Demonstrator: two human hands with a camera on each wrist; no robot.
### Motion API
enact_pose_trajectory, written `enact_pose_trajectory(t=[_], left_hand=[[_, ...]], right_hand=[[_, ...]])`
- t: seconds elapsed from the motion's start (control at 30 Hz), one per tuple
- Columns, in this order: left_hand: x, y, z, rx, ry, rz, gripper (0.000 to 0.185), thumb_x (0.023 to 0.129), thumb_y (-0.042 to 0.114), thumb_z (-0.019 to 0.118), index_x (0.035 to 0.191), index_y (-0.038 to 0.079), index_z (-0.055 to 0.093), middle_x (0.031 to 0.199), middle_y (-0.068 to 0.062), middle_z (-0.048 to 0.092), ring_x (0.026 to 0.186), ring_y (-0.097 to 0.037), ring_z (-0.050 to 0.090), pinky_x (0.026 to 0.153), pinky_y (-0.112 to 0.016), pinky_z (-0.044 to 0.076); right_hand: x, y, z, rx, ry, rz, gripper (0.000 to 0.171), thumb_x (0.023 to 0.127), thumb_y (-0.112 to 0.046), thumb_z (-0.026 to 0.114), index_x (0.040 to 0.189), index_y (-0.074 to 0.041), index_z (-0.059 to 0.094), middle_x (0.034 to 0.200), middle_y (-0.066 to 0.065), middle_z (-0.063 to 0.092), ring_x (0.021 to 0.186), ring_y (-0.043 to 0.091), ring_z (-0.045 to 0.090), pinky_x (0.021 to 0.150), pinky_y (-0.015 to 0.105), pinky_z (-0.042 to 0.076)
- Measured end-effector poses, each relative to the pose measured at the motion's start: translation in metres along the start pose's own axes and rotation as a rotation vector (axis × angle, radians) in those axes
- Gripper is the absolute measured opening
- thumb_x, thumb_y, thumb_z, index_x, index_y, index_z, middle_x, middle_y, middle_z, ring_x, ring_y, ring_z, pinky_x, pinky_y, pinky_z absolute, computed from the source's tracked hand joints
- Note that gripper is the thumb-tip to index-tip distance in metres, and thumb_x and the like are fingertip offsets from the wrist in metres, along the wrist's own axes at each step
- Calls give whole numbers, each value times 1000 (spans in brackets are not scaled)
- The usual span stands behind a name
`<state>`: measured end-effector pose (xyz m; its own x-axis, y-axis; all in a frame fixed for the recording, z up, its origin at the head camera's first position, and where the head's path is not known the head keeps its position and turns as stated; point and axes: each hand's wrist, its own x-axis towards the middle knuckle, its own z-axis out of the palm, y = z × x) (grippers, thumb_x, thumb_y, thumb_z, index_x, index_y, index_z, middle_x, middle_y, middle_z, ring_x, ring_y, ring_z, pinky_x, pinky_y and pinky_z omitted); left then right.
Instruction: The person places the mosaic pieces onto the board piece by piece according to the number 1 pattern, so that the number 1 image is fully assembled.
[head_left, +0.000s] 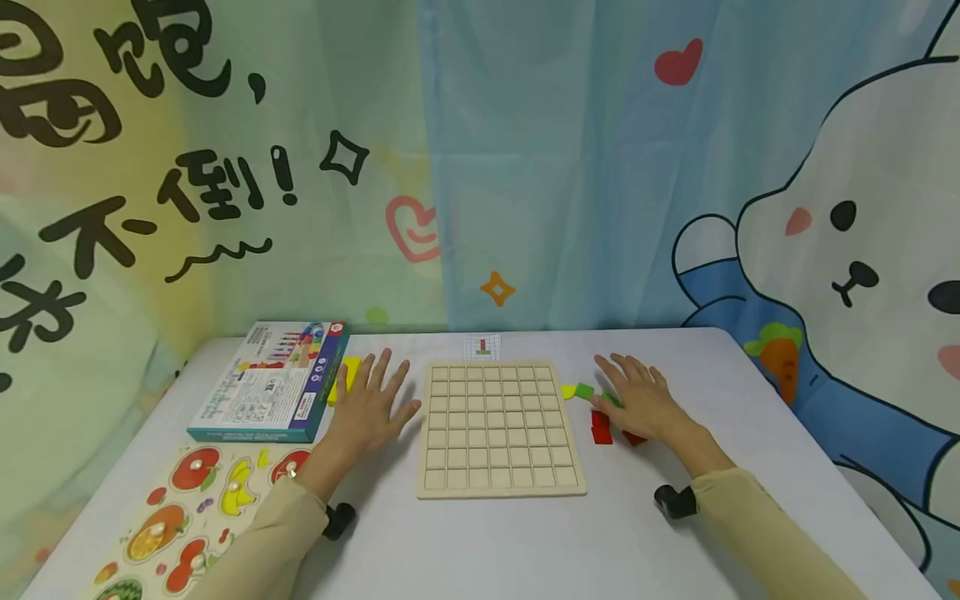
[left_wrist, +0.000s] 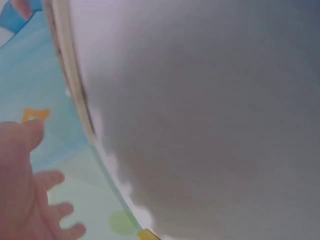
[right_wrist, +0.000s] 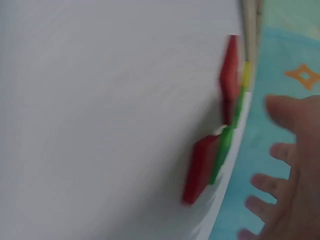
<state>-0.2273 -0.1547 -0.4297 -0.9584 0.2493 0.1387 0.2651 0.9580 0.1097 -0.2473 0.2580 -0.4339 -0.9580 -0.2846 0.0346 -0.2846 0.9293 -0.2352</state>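
A pale wooden grid board [head_left: 498,429] lies on the white table between the two hands. Left of it, the left hand [head_left: 371,408] hovers with fingers spread, near a yellow piece [head_left: 345,379] beside the box. The right hand [head_left: 637,400] is over small coloured pieces right of the board, its fingers extended and holding nothing. Red pieces [right_wrist: 201,167], green pieces [right_wrist: 223,150] and a yellow piece [head_left: 568,391] lie there, partly hidden by that hand in the head view. In the left wrist view the left hand [left_wrist: 22,195] shows its fingers apart.
A boxed game [head_left: 262,379] lies at the back left, with a fruit-patterned sheet [head_left: 168,521] in front of it. Behind the board sits a small printed card [head_left: 482,347] with a grid. A printed curtain [head_left: 555,167] hangs along the table's far edge.
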Motion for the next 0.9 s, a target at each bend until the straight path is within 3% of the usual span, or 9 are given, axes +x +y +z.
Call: enact_pose_trajectory(t=[0.2, 0.47, 0.7, 0.9], left_hand=[[7, 0, 1, -321, -38, 39, 57, 93, 36, 55, 142, 12, 41, 149, -18, 36, 135, -39, 36, 107, -61, 27], [21, -1, 15, -733, -59, 14, 35, 96, 25, 53, 129, 11, 55, 133, -10, 55, 122, -31, 52, 104, -49, 38], [30, 1, 32, -801, 1, 14, 28, 95, 19, 55, 122, 13, 60, 127, -9, 58, 115, -27, 58, 98, -45, 44], [33, 3, 37, -824, 37, 1, 25, 94, 16, 57, 118, 11, 62, 119, -8, 63, 109, -25, 60, 94, -42, 46]], right_hand=[[3, -1, 3, 243, -16, -46, 51, 97, -30, 50, 139, -5, 42, 142, 23, 39, 131, 44, 34, 102, 65, 27], [9, -11, 11, 460, 1, -35, 47, 96, -22, 52, 139, -5, 41, 144, 21, 37, 135, 43, 32, 106, 62, 27], [9, -19, 21, 475, 8, -5, 48, 95, -17, 54, 140, -5, 41, 142, 19, 43, 133, 41, 38, 106, 58, 29], [12, -25, 22, 412, 27, -10, 42, 94, -15, 54, 133, -1, 50, 136, 21, 47, 129, 42, 38, 104, 60, 30]])
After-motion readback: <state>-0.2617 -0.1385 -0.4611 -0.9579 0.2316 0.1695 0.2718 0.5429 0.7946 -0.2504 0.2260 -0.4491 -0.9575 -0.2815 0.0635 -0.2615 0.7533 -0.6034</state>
